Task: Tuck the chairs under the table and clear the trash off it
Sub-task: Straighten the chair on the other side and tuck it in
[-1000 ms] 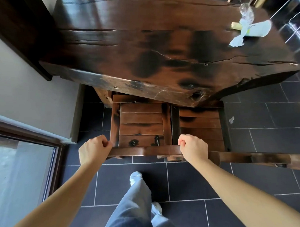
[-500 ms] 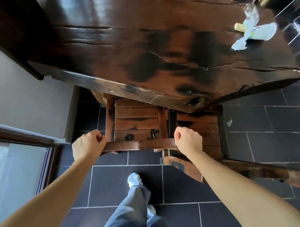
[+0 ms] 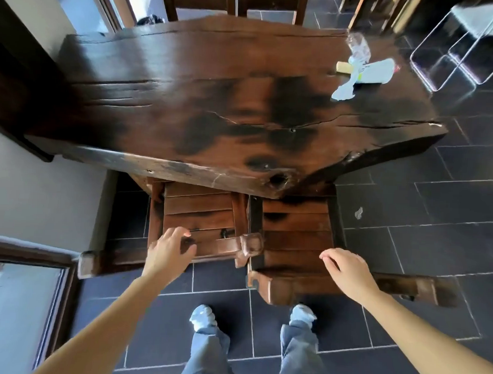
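Observation:
A dark slab table fills the upper view. Two wooden chairs stand side by side at its near edge, seats partly under the top: the left chair and the right chair. My left hand hovers open over the left chair's backrest, fingers spread, holding nothing. My right hand is open above the right chair's backrest. Trash lies on the table's far right: a crumpled clear plastic bottle, white wrappers and a small yellow piece.
A scrap of paper lies on the dark tiled floor right of the chairs. A wall and window frame close in the left side. Clear acrylic stools stand at the far right. My feet are just behind the chairs.
Both hands have let go of the left chair's backrest and opened. The right hand moved right, over the right chair. The left chair sits further under the table.

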`<state>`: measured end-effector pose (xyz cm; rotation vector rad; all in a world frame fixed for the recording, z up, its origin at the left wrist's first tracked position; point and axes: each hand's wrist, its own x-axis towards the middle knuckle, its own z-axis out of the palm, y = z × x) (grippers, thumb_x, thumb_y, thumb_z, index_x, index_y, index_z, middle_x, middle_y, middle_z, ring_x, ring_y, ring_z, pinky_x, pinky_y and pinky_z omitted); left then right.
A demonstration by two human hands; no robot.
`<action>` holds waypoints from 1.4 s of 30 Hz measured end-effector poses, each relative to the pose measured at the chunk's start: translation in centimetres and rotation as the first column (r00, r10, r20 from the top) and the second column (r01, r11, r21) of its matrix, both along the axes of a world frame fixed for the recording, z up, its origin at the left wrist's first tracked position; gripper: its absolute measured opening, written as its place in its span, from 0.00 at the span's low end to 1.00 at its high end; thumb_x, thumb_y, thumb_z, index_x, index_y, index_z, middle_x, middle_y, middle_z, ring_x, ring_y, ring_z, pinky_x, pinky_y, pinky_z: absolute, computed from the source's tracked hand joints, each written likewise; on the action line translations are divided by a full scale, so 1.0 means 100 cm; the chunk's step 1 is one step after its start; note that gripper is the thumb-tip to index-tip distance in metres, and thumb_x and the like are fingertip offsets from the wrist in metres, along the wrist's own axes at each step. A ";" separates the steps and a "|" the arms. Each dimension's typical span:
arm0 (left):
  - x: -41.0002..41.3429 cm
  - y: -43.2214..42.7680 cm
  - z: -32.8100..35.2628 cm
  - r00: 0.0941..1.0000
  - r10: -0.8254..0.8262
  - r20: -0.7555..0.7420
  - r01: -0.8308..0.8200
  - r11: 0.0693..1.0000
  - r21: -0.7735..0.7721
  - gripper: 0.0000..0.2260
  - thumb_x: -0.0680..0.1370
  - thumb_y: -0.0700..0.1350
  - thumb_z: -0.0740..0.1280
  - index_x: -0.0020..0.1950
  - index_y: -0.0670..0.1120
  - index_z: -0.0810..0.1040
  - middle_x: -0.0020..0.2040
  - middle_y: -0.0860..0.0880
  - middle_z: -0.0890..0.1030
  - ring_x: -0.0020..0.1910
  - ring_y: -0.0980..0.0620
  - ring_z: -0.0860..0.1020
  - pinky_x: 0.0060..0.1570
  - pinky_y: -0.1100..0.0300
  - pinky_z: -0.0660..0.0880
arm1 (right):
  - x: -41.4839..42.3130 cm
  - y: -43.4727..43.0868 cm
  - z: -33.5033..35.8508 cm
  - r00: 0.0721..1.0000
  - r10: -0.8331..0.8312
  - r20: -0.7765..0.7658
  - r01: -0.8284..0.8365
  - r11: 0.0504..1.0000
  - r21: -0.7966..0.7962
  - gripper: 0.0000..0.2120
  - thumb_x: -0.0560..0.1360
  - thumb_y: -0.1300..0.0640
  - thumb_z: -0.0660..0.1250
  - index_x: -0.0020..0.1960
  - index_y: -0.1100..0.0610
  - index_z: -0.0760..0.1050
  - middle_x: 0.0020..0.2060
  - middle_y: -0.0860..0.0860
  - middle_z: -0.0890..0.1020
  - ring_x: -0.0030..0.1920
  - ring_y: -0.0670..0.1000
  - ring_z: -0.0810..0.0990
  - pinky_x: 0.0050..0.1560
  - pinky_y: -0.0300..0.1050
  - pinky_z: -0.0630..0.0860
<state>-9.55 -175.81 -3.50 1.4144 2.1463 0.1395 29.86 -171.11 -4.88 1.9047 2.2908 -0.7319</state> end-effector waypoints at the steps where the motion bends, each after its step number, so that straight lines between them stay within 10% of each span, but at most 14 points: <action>1: 0.031 0.008 0.006 0.998 0.006 0.069 -0.011 0.997 0.070 0.14 0.76 0.49 0.64 0.61 0.50 0.73 0.61 0.51 0.76 0.55 0.46 0.77 0.62 0.49 0.69 | 0.023 0.002 0.001 0.999 0.014 0.039 -0.014 1.000 -0.004 0.10 0.80 0.55 0.59 0.54 0.51 0.78 0.53 0.46 0.82 0.55 0.50 0.79 0.61 0.50 0.69; 5: 0.147 0.029 0.015 0.979 -0.010 0.202 -0.042 0.967 0.250 0.11 0.76 0.51 0.63 0.57 0.52 0.75 0.59 0.54 0.76 0.56 0.50 0.76 0.63 0.52 0.68 | 0.109 0.015 0.005 0.987 0.070 0.146 -0.072 0.997 0.005 0.09 0.80 0.54 0.59 0.54 0.47 0.77 0.53 0.43 0.81 0.56 0.46 0.77 0.68 0.51 0.64; 10: 0.191 0.036 -0.021 0.976 -0.184 -0.114 0.194 0.977 0.086 0.12 0.74 0.50 0.66 0.57 0.56 0.76 0.66 0.56 0.71 0.71 0.53 0.63 0.73 0.42 0.45 | 0.193 0.016 0.003 0.968 0.045 0.247 -0.044 0.999 -0.010 0.07 0.78 0.49 0.61 0.53 0.46 0.77 0.53 0.42 0.81 0.58 0.46 0.77 0.69 0.53 0.63; 15: 0.154 0.041 -0.024 0.978 -0.124 -0.166 0.129 0.991 0.020 0.08 0.72 0.49 0.69 0.44 0.63 0.76 0.55 0.55 0.72 0.61 0.46 0.67 0.58 0.45 0.67 | 0.203 0.020 0.001 0.968 0.103 0.230 -0.090 0.994 -0.067 0.08 0.77 0.46 0.59 0.55 0.42 0.74 0.56 0.39 0.77 0.63 0.44 0.71 0.71 0.52 0.59; 23: 0.160 0.013 -0.013 0.940 -0.052 -0.337 0.075 0.996 0.056 0.08 0.71 0.45 0.72 0.40 0.59 0.78 0.50 0.54 0.76 0.57 0.46 0.73 0.57 0.43 0.62 | 0.207 0.033 -0.001 0.974 0.156 0.163 -0.136 0.982 -0.128 0.10 0.76 0.47 0.61 0.56 0.42 0.74 0.59 0.40 0.74 0.67 0.44 0.67 0.74 0.53 0.55; 31: 0.196 -0.001 -0.012 0.944 0.111 -0.311 -0.101 0.994 0.050 0.08 0.76 0.44 0.64 0.54 0.52 0.79 0.66 0.48 0.70 0.69 0.45 0.65 0.70 0.43 0.52 | 0.204 0.022 -0.007 0.997 0.006 -0.074 -0.005 1.000 0.012 0.04 0.74 0.53 0.63 0.42 0.45 0.75 0.40 0.42 0.79 0.43 0.45 0.77 0.40 0.41 0.74; 36: 0.251 -0.011 -0.016 0.952 -0.210 -0.221 0.238 0.965 0.113 0.18 0.73 0.54 0.51 0.38 0.51 0.79 0.37 0.55 0.81 0.42 0.48 0.80 0.44 0.55 0.73 | 0.206 0.024 -0.006 0.997 -0.006 -0.080 0.005 1.000 -0.006 0.07 0.75 0.54 0.62 0.40 0.47 0.76 0.38 0.44 0.80 0.38 0.49 0.79 0.38 0.45 0.76; 42: 0.256 -0.002 -0.021 0.954 0.106 -0.281 -0.090 0.994 0.068 0.08 0.71 0.47 0.71 0.33 0.53 0.77 0.26 0.49 0.75 0.26 0.45 0.71 0.30 0.59 0.65 | 0.206 0.029 -0.008 0.995 0.041 -0.088 -0.045 0.998 -0.040 0.10 0.74 0.57 0.59 0.35 0.51 0.73 0.33 0.48 0.78 0.33 0.51 0.76 0.35 0.47 0.74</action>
